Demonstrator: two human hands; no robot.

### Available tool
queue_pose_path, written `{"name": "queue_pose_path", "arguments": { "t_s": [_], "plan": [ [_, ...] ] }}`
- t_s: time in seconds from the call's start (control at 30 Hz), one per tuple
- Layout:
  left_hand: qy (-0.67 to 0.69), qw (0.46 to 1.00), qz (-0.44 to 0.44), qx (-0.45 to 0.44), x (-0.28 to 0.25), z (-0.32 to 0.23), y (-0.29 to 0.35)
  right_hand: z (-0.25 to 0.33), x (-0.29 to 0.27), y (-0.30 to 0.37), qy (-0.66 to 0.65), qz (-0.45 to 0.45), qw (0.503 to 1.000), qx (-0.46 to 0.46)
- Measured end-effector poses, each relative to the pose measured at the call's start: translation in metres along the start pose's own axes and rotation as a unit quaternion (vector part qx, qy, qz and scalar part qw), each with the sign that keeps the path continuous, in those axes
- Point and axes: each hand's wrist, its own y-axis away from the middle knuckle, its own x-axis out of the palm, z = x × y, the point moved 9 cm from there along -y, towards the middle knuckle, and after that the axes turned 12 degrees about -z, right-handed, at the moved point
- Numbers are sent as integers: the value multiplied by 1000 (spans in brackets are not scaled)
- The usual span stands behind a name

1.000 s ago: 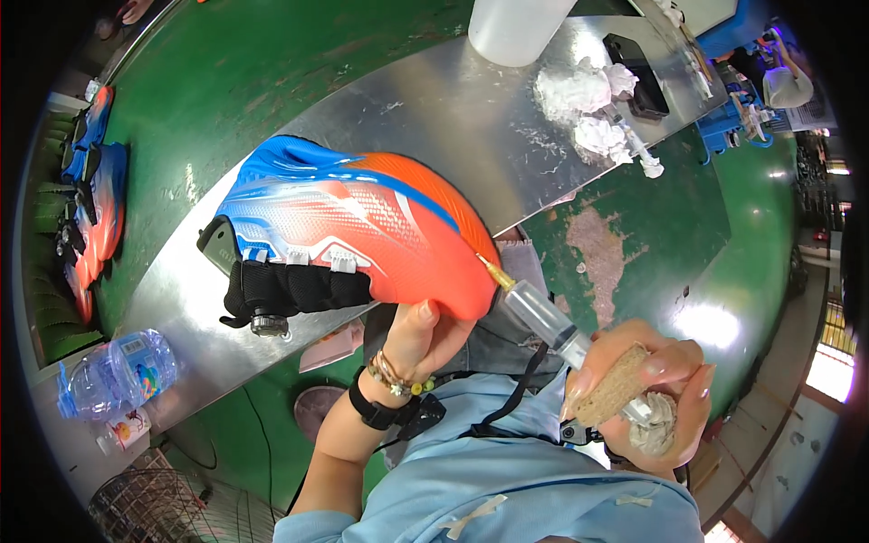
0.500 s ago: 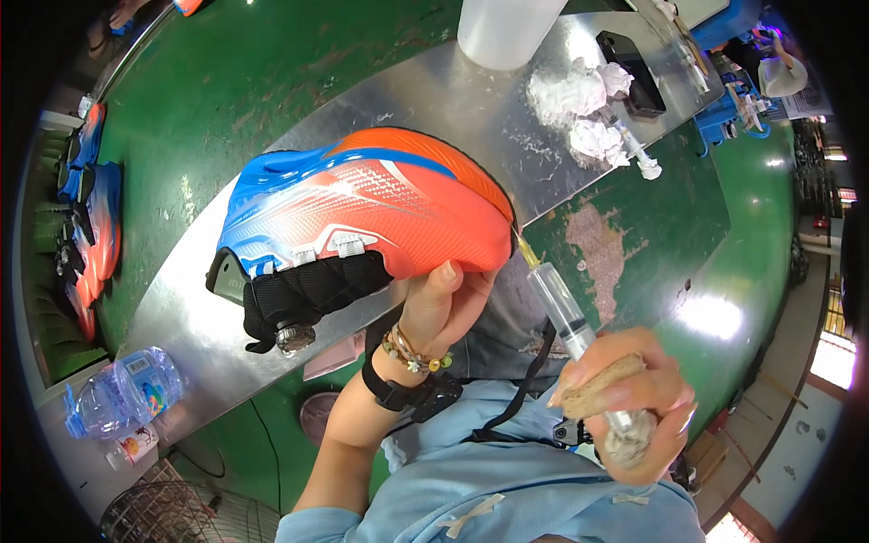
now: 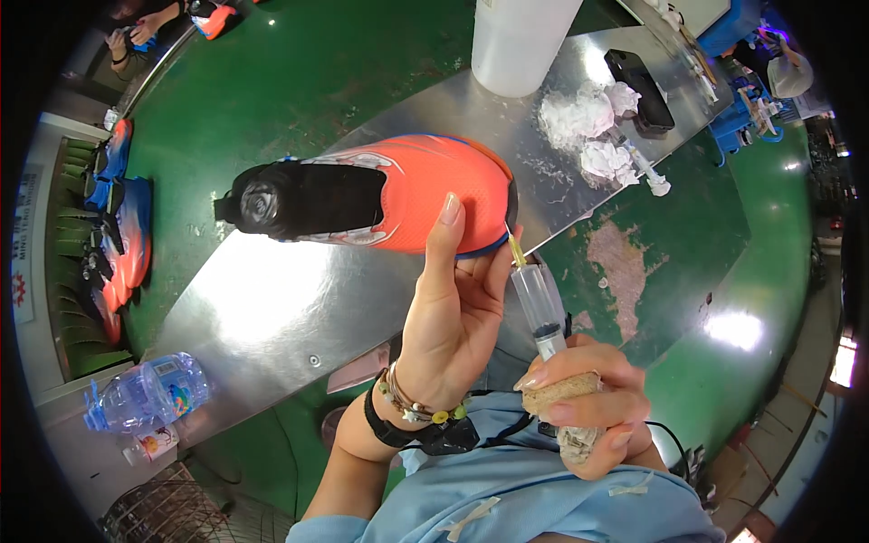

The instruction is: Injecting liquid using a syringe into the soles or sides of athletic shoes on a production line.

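Observation:
An orange-red and blue sports shoe (image 3: 439, 185), with a black collar and a round dial, hangs over the metal bench. My left hand (image 3: 448, 317) grips it by the toe, thumb on the upper and fingers under the sole. In my right hand (image 3: 588, 398) is a clear plastic syringe (image 3: 540, 294) with a yellow-based needle (image 3: 516, 251). The needle's tip is at the toe edge, by the sole seam; whether it touches is too small to tell. A beige spongy block (image 3: 563, 391) is also pinched in my right hand, around the plunger end.
On the metal bench (image 3: 262, 285) stand a white bucket (image 3: 520, 50), crumpled white tissues (image 3: 606, 163), a second syringe (image 3: 641, 161) and a black phone-like box (image 3: 641, 90). A plastic bottle (image 3: 149, 394) lies at left, near racked shoes (image 3: 131, 235). Another person's hands (image 3: 145, 32) show at top left.
The shoe has rolled in my left hand, from side-on to upper facing up. My right hand and the syringe have shifted left, the needle staying at the toe edge.

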Motion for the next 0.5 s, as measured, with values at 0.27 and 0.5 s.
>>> {"name": "queue_pose_path", "arguments": {
  "t_s": [0.27,0.5],
  "plan": [
    [-10,1000,3,9,8,-5,3,-5,-3,10,7,-26,1000,-1],
    [-74,997,-19,-4,-29,-38,-24,-12,-49,9,33,-179,983,-4]
  ]
}}
